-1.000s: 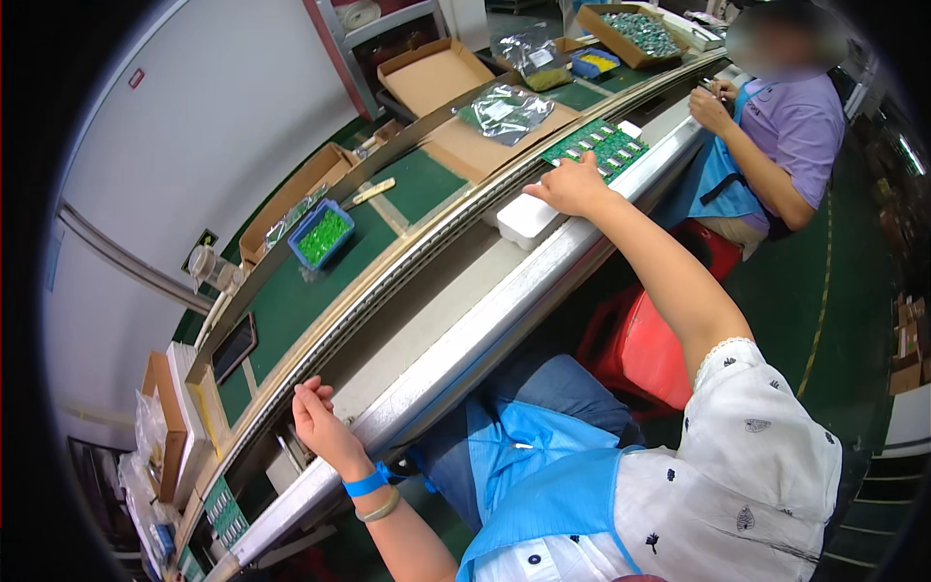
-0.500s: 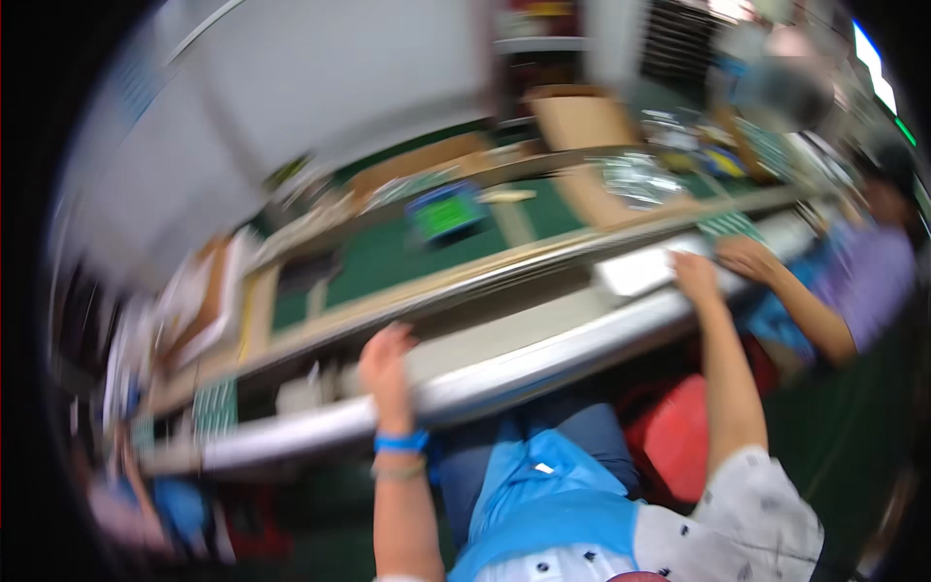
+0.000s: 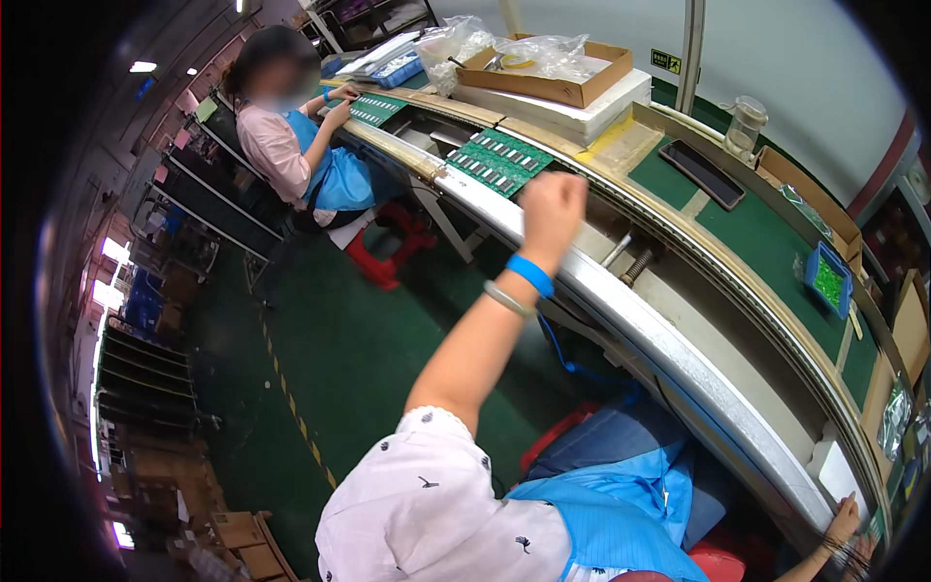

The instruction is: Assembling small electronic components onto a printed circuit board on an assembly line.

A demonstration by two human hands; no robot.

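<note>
My left hand (image 3: pixel 555 218) is raised beside the near right corner of a green circuit board panel (image 3: pixel 497 162) that lies across the conveyor rails. Its fingers are curled and slightly blurred, and the tips are hidden, so contact with the panel cannot be made out. A blue band and a light bangle circle that wrist. At the lower right, my right hand (image 3: pixel 844 521) has its fingers stretched against the end of a white block (image 3: pixel 836 471) on the conveyor. No grip around that block is visible.
A co-worker (image 3: pixel 291 136) at the far left handles another green panel (image 3: pixel 376 109). Beyond the rails are a phone (image 3: pixel 702 173), a blue tray of small green parts (image 3: pixel 827 279), a clear jar (image 3: pixel 745 126) and a cardboard tray (image 3: pixel 548 73). A red stool (image 3: pixel 388 247) stands on the floor.
My view has swung to the left. The left hand has gone from the conveyor's near rail to beside the circuit board panel. My right hand is still at the white block.
</note>
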